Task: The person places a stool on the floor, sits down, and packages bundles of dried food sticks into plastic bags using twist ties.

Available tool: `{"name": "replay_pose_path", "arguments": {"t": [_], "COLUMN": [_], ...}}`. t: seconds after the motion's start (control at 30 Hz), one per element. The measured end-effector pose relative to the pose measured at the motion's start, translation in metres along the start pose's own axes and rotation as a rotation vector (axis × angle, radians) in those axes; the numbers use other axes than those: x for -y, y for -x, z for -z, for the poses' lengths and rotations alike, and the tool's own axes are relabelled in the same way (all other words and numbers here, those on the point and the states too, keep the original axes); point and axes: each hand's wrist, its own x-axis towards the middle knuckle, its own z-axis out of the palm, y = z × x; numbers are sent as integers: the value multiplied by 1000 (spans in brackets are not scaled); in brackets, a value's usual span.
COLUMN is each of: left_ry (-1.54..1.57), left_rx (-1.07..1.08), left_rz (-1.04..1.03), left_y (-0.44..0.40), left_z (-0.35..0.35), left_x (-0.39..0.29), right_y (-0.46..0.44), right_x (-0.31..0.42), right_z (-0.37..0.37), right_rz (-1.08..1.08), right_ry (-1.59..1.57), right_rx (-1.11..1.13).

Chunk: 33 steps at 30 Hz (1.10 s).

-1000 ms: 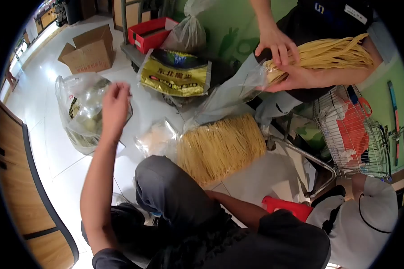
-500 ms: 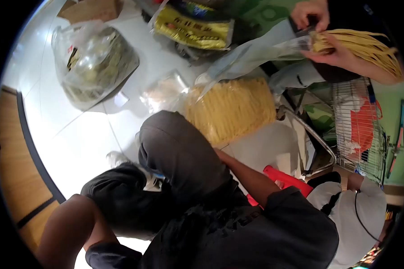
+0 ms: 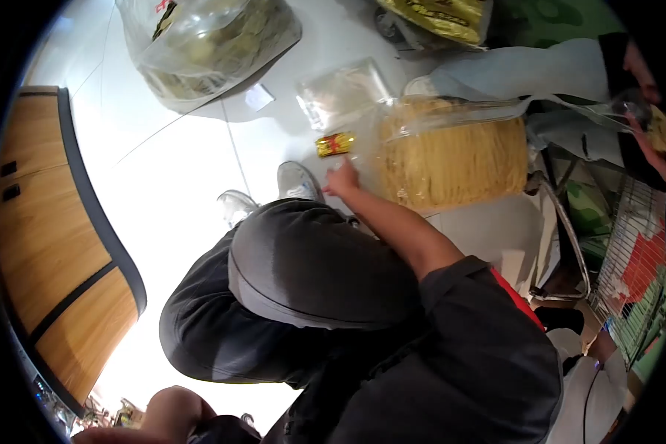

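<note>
My right hand [image 3: 342,179] reaches past my knee, low over the floor, its fingers partly bent and apart, with nothing visible in them. Just beyond its fingertips lies a small shiny gold packet [image 3: 334,144] with red marks. To the right is a clear bag of yellow sticks [image 3: 455,163], lying flat. A flat clear plastic wrapper [image 3: 344,96] lies above the packet. My left hand is out of view; only the bent left arm shows at the bottom left edge.
A big clear bag of greenish leafy stuff [image 3: 214,52] stands at the upper left. A yellow printed sack [image 3: 440,18] is at the top. Another person's hand [image 3: 642,74] shows at the right, above a wire basket [image 3: 633,259]. Wooden cabinets [image 3: 59,214] line the left side.
The view has swung, and the floor items appear lower and further right. My right hand has come out from behind my knee beside the gold packet. My left hand, raised earlier, has left the view.
</note>
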Motion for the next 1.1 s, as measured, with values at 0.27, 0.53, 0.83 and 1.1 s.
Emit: {"name": "replay_pose_path", "arguments": {"t": [0.27,0.53,0.83,1.1], "left_ry": [-84,-29,-13,67], "left_rx": [-244,-351,-338,-299], "left_rz": [313,523,579,592], "left_y": [29,40,38,36], "left_z": [15,37,41,44], "left_x": [50,77,83,85], "right_y": [-64,-97,-105,-95], "right_x": [22,10,15,13], "right_z": [-13,5,17,19], "right_rz": [-268,-277,-310,-203], "right_ry": [-339,-366,-626,-713], "right_rx": [-307,-402,-361,-328]}}
